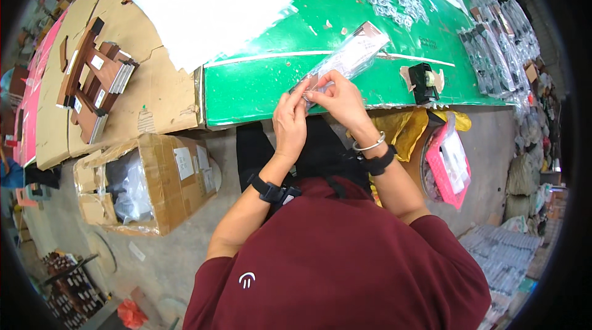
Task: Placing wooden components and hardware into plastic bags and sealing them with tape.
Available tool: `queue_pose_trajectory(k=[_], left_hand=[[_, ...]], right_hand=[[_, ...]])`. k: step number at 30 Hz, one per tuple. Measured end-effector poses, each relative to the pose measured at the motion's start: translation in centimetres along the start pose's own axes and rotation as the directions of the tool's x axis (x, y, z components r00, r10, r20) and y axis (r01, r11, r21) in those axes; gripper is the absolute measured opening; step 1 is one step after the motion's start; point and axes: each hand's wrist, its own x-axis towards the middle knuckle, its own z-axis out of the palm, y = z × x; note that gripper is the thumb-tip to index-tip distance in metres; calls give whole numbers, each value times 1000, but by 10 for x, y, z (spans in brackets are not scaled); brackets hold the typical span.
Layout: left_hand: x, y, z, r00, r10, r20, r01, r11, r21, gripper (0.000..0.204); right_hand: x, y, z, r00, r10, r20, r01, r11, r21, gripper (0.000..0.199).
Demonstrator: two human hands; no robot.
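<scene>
A long clear plastic bag (353, 54) with brown, flat pieces inside lies slantwise over the front edge of the green tabletop (265, 86). My left hand (291, 122) has its fingers closed on the near end of this bag. Close against it, my right hand (340, 101) pinches the same end with thumb and forefinger. The fingertips of both hands nearly meet there, and exactly what lies between them is partly hidden. To the right of the bag stands a black tape dispenser (423, 83) with a roll of tape, at the table's front edge.
Left of me, brown slatted pieces (98, 80) are stacked on cardboard. White plastic bags (203, 19) lie flat at the back, small clear packets (394, 4) farther right. Below the table stand an open carton (176, 176) and a pink basket (439, 163). Wrapped bundles (496, 46) line the right end.
</scene>
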Motion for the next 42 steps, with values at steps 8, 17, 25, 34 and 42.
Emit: queue_pose_trajectory(k=[8, 17, 25, 34, 42], left_hand=[[5, -3, -4, 992, -119, 35, 121, 989, -82, 41], [37, 26, -35, 805, -511, 302, 593, 666, -452, 42], [55, 16, -56, 700, -572, 426, 709, 489, -508, 47], [57, 12, -70, 668, -613, 422, 744, 554, -374, 42], [120, 51, -5, 929, 204, 308, -355, 725, 591, 81]], right_hand=[[-22, 39, -4, 931, 171, 323, -344, 706, 619, 39], [-11, 30, 32, 998, 57, -4, -43, 798, 602, 36], [-10, 8, 36, 984, 50, -171, 30, 901, 433, 41], [-2, 9, 40, 996, -32, -88, 79, 793, 604, 35], [14, 11, 48, 994, 31, -104, 43, 765, 643, 38]])
